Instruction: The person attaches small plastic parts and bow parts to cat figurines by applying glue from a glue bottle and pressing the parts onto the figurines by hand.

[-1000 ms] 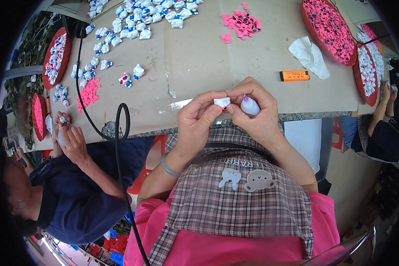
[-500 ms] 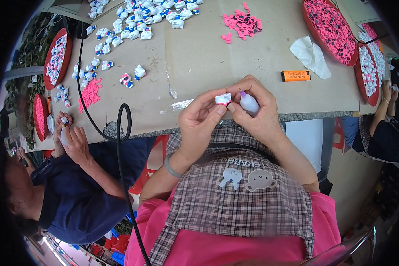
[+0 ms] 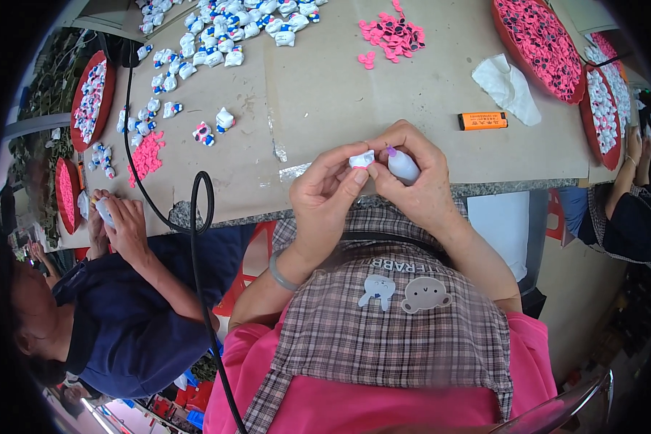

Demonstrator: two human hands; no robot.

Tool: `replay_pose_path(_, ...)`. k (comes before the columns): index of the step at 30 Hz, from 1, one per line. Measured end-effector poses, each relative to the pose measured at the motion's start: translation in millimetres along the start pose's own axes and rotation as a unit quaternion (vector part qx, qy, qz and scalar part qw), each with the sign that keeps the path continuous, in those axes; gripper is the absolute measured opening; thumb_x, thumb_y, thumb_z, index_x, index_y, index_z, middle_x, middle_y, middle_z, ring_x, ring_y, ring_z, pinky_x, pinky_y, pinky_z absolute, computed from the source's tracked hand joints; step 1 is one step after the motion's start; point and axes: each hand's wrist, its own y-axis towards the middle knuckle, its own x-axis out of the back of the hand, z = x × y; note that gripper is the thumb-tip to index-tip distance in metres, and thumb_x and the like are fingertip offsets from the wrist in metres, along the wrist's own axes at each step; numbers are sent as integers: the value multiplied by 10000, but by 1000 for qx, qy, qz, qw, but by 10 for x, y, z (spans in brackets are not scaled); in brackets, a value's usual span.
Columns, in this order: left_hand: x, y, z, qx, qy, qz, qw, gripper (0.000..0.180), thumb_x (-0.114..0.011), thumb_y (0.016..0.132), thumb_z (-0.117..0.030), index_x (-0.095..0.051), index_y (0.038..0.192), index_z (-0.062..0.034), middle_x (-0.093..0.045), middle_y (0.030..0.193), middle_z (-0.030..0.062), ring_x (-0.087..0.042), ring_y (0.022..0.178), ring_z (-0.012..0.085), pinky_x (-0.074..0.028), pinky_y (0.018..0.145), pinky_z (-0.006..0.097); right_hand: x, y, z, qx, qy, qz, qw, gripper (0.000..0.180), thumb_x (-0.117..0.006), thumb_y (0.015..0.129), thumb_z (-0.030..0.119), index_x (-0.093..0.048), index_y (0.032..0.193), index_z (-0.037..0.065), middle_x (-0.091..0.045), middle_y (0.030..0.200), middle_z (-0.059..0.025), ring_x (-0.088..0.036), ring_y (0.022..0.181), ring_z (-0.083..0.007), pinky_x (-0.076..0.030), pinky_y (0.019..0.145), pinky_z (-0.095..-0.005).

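Note:
My left hand (image 3: 325,194) pinches a small white toy figure (image 3: 361,158) between thumb and fingertips, just above the near table edge. My right hand (image 3: 421,181) grips a small white glue bottle (image 3: 401,166) whose purple tip touches the figure. Both hands meet in front of my chest, over my checked apron. Most of the figure is hidden by my fingers.
On the brown table (image 3: 318,94) lie several white figures (image 3: 217,32), pink pieces (image 3: 392,34), a crumpled tissue (image 3: 508,85) and an orange lighter (image 3: 482,120). Red trays (image 3: 537,43) stand at the right and left. A black cable (image 3: 195,217) hangs down. A person in blue (image 3: 116,318) works at the left; another sits at the right.
My hands stayed together at the table edge; the bottle tip shifted slightly against the figure. The person on the left keeps working with small hand movements.

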Motion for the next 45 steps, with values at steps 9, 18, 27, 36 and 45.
replay_pose_path(9, -1, -4, -30, 1, -24, -3, 1000, 271, -561, 908, 18, -546, 1177, 51, -619, 1126, 132, -588, 1041, 159, -467, 910, 270, 46, 21, -11, 29, 14, 29, 999, 138, -635, 737, -19, -595, 867, 5, -580, 832, -66, -590, 759, -157, -464, 679, -277)
replay_pose_path(18, 57, 50, -14, 19, -54, 11, 998, 292, -562, 914, -16, -537, 1200, 41, -608, 1162, 173, -610, 1029, 192, -492, 905, 310, 8, 22, -12, 11, 48, 8, 999, 171, -653, 762, -11, -626, 930, 16, -585, 840, -50, -581, 764, -131, -458, 679, -262)
replay_pose_path(27, 338, 140, -209, 108, -252, 39, 961, 330, -560, 936, -127, -528, 1238, 4, -608, 1130, 181, -635, 935, 213, -523, 811, 277, 220, 40, 56, -60, 138, 17, 988, 264, -651, 818, 27, -630, 1080, 41, -517, 827, 25, -474, 754, -51, -398, 667, -195)
replay_pose_path(36, 938, 312, -829, -174, 633, -122, 744, 351, -665, 770, -23, -621, 1118, -45, -605, 1037, 122, -561, 934, 270, -474, 817, 343, 293, 23, 62, -81, 77, 5, 994, 183, -631, 824, 14, -642, 1006, 28, -528, 807, 15, -482, 761, -60, -407, 689, -205)
replay_pose_path(45, 526, 1305, -635, -287, 670, -67, 682, 289, -696, 765, -106, -624, 1040, -57, -622, 1002, 120, -576, 914, 299, -462, 804, 395, 286, 37, 60, -79, 75, 7, 994, 176, -635, 825, 10, -641, 1000, 24, -546, 818, 10, -496, 769, -65, -421, 709, -214)
